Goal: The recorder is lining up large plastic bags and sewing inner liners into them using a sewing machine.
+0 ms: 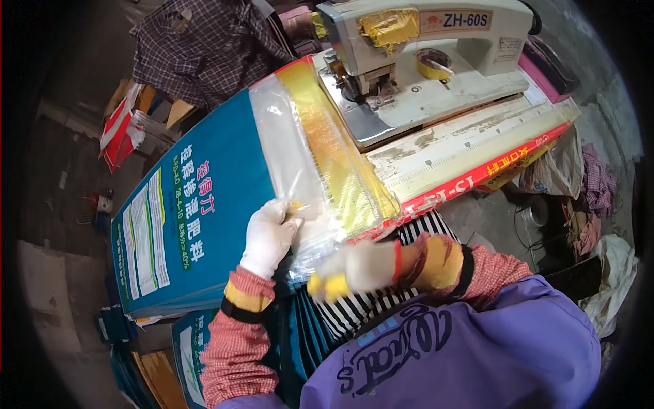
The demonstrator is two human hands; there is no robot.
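My left hand [267, 237], in a white glove, rests on a stack of teal printed bags [225, 157]. Its thumb and fingers are pinched together at the clear plastic strip [289, 140] along the bags' edge; whatever lies between the fingertips is too small to name. Lower right of it, my right hand [371, 264] is smeared by motion, gloved in white, with yellow at its finger end. That hand is over the near corner of the plastic, and its fingers cannot be made out. A shiny yellow layer [327, 136] lies beside the clear strip.
A white sewing machine [429, 75] stands behind the bags, a yellow tape roll [433, 65] on its bed. The worn white tabletop [436, 160] has a red printed front edge [477, 178]. Checked cloth [197, 51] hangs at the far left; cloth and sacks [555, 167] lie right.
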